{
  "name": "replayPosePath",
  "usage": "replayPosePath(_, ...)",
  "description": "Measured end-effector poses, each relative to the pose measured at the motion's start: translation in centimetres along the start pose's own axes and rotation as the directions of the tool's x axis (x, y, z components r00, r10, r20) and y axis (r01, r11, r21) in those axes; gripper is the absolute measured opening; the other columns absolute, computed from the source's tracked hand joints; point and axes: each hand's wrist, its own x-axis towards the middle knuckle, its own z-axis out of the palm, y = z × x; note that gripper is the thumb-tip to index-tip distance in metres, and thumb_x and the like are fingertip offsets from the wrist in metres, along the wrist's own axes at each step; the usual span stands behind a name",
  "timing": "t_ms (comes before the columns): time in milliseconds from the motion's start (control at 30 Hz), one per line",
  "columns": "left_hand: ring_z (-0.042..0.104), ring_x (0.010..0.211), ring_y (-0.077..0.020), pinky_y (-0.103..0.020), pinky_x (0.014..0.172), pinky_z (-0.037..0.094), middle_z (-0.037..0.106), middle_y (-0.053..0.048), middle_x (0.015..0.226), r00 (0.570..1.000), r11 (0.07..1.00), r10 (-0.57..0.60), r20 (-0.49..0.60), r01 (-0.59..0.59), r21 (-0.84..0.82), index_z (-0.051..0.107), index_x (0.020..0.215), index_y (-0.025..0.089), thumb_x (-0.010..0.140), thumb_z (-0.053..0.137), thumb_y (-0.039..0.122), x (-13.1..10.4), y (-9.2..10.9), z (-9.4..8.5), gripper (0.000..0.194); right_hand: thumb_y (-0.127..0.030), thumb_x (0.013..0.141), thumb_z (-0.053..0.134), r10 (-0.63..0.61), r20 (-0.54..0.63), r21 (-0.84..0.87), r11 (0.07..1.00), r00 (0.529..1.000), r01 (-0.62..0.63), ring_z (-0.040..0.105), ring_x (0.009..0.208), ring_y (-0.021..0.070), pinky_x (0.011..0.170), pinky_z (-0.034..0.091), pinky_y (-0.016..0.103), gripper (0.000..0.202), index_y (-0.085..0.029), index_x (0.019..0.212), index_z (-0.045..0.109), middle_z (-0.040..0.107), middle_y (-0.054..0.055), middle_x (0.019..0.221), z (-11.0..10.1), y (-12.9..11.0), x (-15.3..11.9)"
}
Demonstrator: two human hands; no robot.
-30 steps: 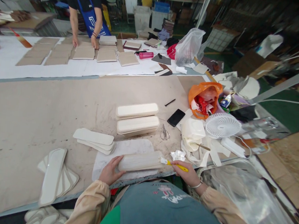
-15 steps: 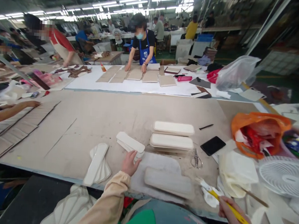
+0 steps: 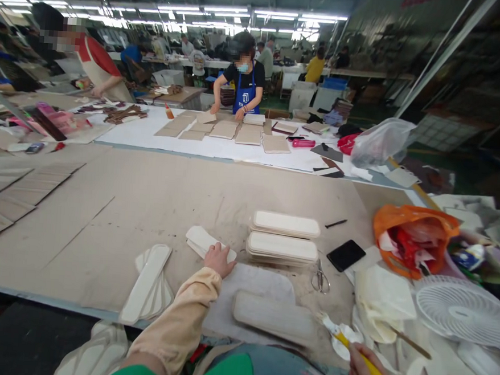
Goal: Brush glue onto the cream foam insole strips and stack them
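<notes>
My left hand (image 3: 219, 259) lies over the right end of a small pile of white round-ended strips (image 3: 199, 238), its fingers bent over the top piece. How far the thumb reaches under is hidden. In my right hand (image 3: 368, 370) is a brush (image 3: 342, 338) with a yellow handle, its bristles by a white glue-like heap (image 3: 347, 349). Between my hands a greyish round-ended panel (image 3: 273, 317) rests on a pale sheet (image 3: 260, 279). Left of my forearm, more white strips (image 3: 147, 283) are fanned out at the table edge.
Two neat stacks of strips (image 3: 282, 248) stand mid-table. Nearby are scissors (image 3: 320, 279), a phone (image 3: 345, 255) and a dark pen-like stick (image 3: 336, 224). An orange bag (image 3: 386, 225) and a white fan (image 3: 464, 311) crowd the right. Across the table a person in a blue apron (image 3: 244, 93) handles beige panels.
My left hand has moved further over the strip pile, its fingers now on the top piece. My right hand still holds the brush near the white heap. The view has shifted slightly.
</notes>
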Motion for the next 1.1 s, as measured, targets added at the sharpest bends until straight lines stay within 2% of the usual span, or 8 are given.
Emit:
replayPosePath(233,0.052,0.102,-0.0283,-0.038,0.087,0.037,0.059,-0.016,0.103,0.999,1.0,0.003,0.039,-0.003,0.001,0.066,0.1,0.015,0.082,0.049,0.041,0.3,0.1,-0.6,0.036,-0.061,0.072,0.058,0.044,0.019,0.023,0.999,0.999,-0.044,0.057,0.057,0.0178,0.059,0.05,0.029,0.043,-0.022,0.088,0.06,0.058,-0.001,0.063,0.2,-0.2,0.0)
replayPosePath(367,0.06,0.086,-0.0224,-0.032,0.074,0.041,0.065,-0.011,0.089,0.999,0.999,-0.025,0.033,0.026,-0.039,0.068,0.081,0.017,0.085,0.044,0.028,-0.1,-0.8,-1.6,0.027,-0.061,0.074,0.056,0.035,-0.002,0.078,0.996,0.999,-0.034,0.059,0.059,0.0167,0.061,0.051,0.027,0.045,-0.02,0.093,0.06,0.062,0.001,0.071,0.4,-1.2,-0.2)
replayPosePath(533,0.062,0.089,-0.0196,-0.028,0.072,0.042,0.067,-0.01,0.102,0.984,0.988,-0.13,-0.124,0.118,-0.096,0.063,0.1,0.018,0.089,0.036,0.025,-2.8,-3.3,-4.7,0.03,-0.055,0.078,0.057,-0.021,-0.039,0.243,0.97,0.999,0.03,0.058,0.061,0.0147,0.063,0.053,0.026,0.041,-0.019,0.098,0.059,0.064,0.003,0.08,0.5,-2.0,-0.4)
replayPosePath(633,0.062,0.085,-0.019,-0.028,0.072,0.044,0.069,-0.008,0.094,0.94,0.958,-0.144,-0.31,0.055,-0.28,0.063,0.098,0.018,0.087,0.042,0.029,-5.7,-4.1,-7.4,0.026,-0.051,0.081,0.056,-0.061,-0.058,0.308,0.948,0.996,0.076,0.059,0.065,0.0145,0.064,0.055,0.027,0.036,-0.02,0.1,0.058,0.065,0.005,0.088,0.4,-2.0,-0.5)
replayPosePath(700,0.061,0.075,-0.0176,-0.027,0.069,0.045,0.068,-0.005,0.081,0.91,0.852,-0.173,-0.377,-0.054,-0.521,0.064,0.093,0.019,0.083,0.051,0.034,-7.8,-3.5,-9.1,0.022,-0.048,0.083,0.056,-0.106,-0.048,0.325,0.939,0.993,0.116,0.06,0.07,0.0154,0.066,0.055,0.029,0.032,-0.02,0.1,0.058,0.064,0.006,0.095,0.5,-2.1,-0.4)
replayPosePath(833,0.058,0.069,-0.0169,-0.028,0.068,0.046,0.063,-0.002,0.069,0.973,0.423,-0.146,-0.181,-0.104,-0.9,0.063,0.086,0.018,0.078,0.061,0.037,-11.4,0.4,-10.9,0.021,-0.043,0.084,0.057,-0.188,-0.019,0.433,0.884,0.982,0.177,0.063,0.089,0.0204,0.075,0.054,0.033,0.024,-0.022,0.095,0.053,0.061,0.009,0.11,1.0,-3.1,0.0)
replayPosePath(967,0.055,0.061,-0.015,-0.028,0.062,0.047,0.06,-0.002,0.064,0.998,0.047,0.04,0.058,0.056,-0.997,0.063,0.076,0.017,0.074,0.065,0.04,-13.7,5.6,-9.6,0.023,-0.045,0.083,0.057,-0.205,0.086,0.568,0.814,0.975,0.121,0.062,0.1,0.0235,0.084,0.051,0.041,0.027,-0.025,0.092,0.043,0.057,0.01,0.121,1.9,-4.4,0.5)
replayPosePath(1100,0.055,0.057,-0.0124,-0.026,0.054,0.048,0.063,-0.003,0.072,0.945,-0.079,0.082,0.316,0.322,-0.943,0.065,0.081,0.017,0.067,0.07,0.044,-15.4,8.9,-6.9,0.03,-0.051,0.082,0.054,-0.187,0.199,0.564,0.824,0.962,0.044,0.064,0.096,0.0232,0.08,0.053,0.043,0.031,-0.026,0.091,0.037,0.055,0.01,0.125,2.1,-4.5,0.1)
